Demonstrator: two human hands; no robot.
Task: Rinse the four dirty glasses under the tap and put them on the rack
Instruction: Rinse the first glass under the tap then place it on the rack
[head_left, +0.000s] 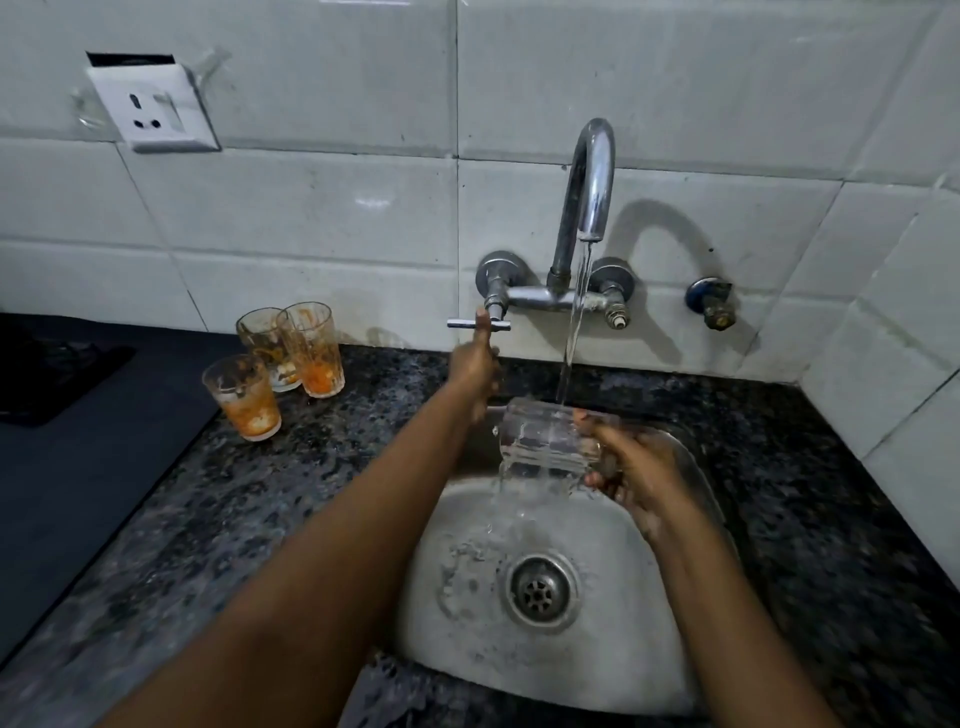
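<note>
Glass (545, 441) gripped sideways under stream by right hand (631, 467); left hand (475, 364) fingering tap handle (479, 324), grip unclear. Three dirty glasses (280, 364) centre-left.

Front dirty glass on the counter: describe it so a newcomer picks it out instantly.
Left of the sink, on the speckled counter, stand three orange-stained glasses. The front glass stands alone, nearest the camera, while the other two stand together behind it near the tiled wall.

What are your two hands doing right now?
Left hand: fingers on the tap handle; whether they curl round it cannot be told.
Right hand: holding the glass under the water.
</note>
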